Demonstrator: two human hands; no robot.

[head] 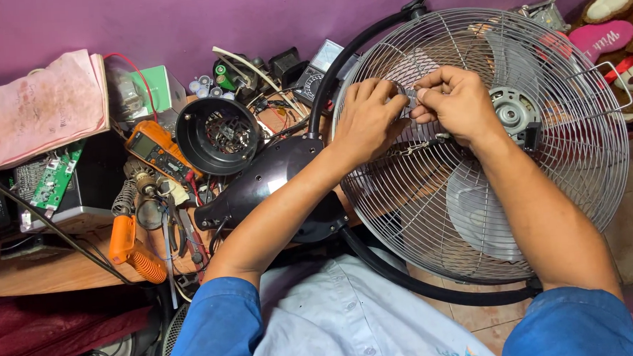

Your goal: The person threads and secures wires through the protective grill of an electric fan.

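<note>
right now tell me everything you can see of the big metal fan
The fan is a large round floor type with a silvery wire grille, pale blades and a grey motor hub showing through it. It lies tilted in a black tubular frame, leaning against the cluttered wooden bench. A wire handle sticks out at its right edge. The left hand and right hand both rest on the upper grille, fingertips pinching something small.

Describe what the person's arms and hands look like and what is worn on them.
Both arms are bare from above the elbow down. The left hand and right hand wear no gloves, and no rings or watch show. Short bright blue sleeves cover the upper arms, joined to a pale grey-blue buttoned shirt front.
</note>
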